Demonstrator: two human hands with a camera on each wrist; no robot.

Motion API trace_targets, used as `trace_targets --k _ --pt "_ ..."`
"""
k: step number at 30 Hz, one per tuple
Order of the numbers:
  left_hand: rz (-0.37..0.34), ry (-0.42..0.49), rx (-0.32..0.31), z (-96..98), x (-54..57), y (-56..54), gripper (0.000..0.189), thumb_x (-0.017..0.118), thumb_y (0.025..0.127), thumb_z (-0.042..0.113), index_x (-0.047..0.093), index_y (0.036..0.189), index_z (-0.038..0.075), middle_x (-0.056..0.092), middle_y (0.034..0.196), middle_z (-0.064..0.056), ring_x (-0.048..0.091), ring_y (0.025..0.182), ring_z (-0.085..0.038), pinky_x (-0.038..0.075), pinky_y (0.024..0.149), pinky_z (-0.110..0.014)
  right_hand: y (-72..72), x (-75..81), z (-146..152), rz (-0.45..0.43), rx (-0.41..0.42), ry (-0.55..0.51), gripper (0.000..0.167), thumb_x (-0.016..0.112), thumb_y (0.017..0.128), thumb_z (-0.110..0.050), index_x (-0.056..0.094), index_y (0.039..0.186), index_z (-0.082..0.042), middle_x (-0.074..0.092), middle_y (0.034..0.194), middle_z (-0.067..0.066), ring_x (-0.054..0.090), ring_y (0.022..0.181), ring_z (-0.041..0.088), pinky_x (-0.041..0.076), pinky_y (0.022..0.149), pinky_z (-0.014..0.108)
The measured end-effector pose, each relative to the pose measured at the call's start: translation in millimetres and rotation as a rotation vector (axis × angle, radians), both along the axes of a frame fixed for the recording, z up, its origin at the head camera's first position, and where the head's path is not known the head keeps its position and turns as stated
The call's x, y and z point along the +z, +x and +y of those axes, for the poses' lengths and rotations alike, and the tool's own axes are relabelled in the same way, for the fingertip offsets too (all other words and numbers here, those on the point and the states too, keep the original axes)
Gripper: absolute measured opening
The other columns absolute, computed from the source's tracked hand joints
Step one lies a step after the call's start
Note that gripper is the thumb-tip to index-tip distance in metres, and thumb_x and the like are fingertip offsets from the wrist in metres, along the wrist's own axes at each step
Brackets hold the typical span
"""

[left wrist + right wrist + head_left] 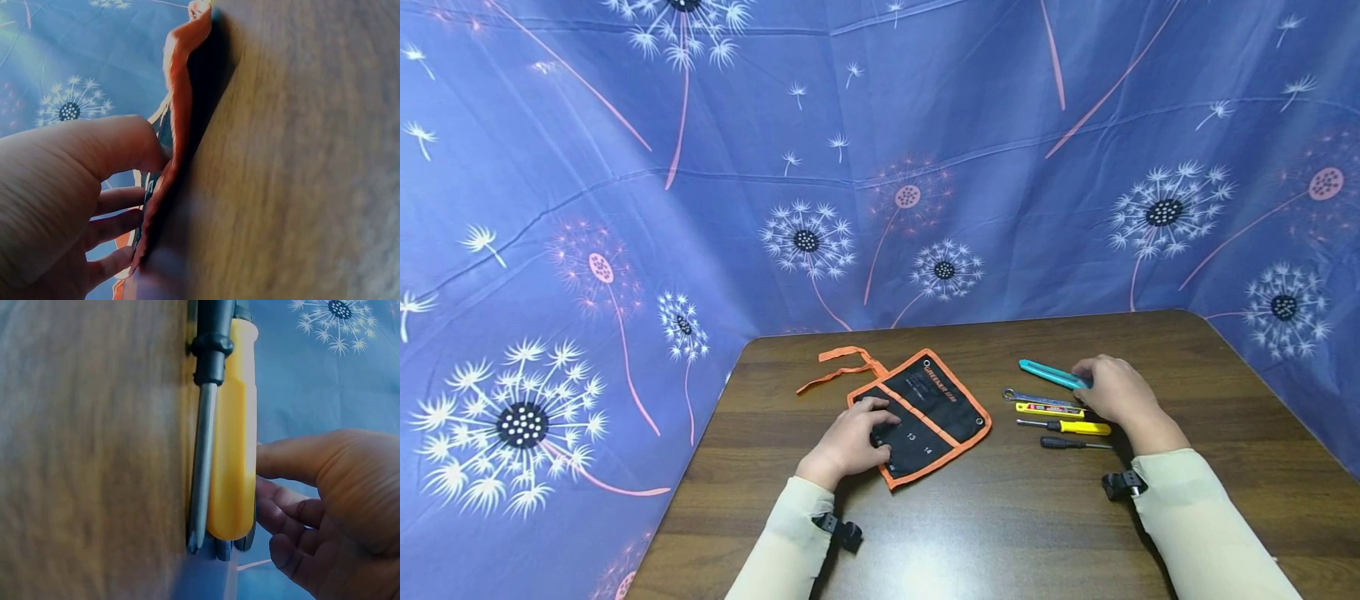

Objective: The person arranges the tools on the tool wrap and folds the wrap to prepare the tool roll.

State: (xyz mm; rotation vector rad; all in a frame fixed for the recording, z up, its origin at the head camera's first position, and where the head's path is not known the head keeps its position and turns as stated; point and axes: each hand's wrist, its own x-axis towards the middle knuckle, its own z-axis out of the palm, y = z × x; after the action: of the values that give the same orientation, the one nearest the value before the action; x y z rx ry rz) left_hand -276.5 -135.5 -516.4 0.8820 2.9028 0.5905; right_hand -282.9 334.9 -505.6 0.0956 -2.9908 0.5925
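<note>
A black tool pouch (917, 417) with orange edging and printed sizes lies unfolded on the table. My left hand (853, 442) rests on its left side; in the left wrist view, the thumb (134, 147) and spread fingers touch the pouch along its orange edge. My right hand (1120, 396) pinches the right end of a teal utility knife (1048, 373). Below the knife lie a combination wrench (1037, 398), a small yellow tool with a printed label (1048, 410), a yellow-handled screwdriver (1086, 427) and a black screwdriver (1060, 442). In the right wrist view, the yellow handle (232, 456) hides the pinching fingertips.
Two orange tie straps (842, 367) trail from the pouch's upper left corner across the wooden table (955, 533). A blue dandelion-print cloth (880, 125) hangs behind the table and along its sides.
</note>
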Motion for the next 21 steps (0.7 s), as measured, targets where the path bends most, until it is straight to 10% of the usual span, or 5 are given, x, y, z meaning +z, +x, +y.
trace_targets --k 21 --pt "-0.002 0.010 0.015 2.4 -4.3 -3.6 0.045 0.069 0.093 0.006 0.071 0.133 0.026 0.049 0.154 -0.001 0.048 0.141 -0.024 0.046 0.110 -0.044 3.3 -1.6 4.4 -0.035 -0.077 -0.024 0.042 0.080 0.090 -0.014 0.071 0.124 0.008 0.068 0.120 0.031 0.059 0.110 0.054 0.047 0.089 0.067"
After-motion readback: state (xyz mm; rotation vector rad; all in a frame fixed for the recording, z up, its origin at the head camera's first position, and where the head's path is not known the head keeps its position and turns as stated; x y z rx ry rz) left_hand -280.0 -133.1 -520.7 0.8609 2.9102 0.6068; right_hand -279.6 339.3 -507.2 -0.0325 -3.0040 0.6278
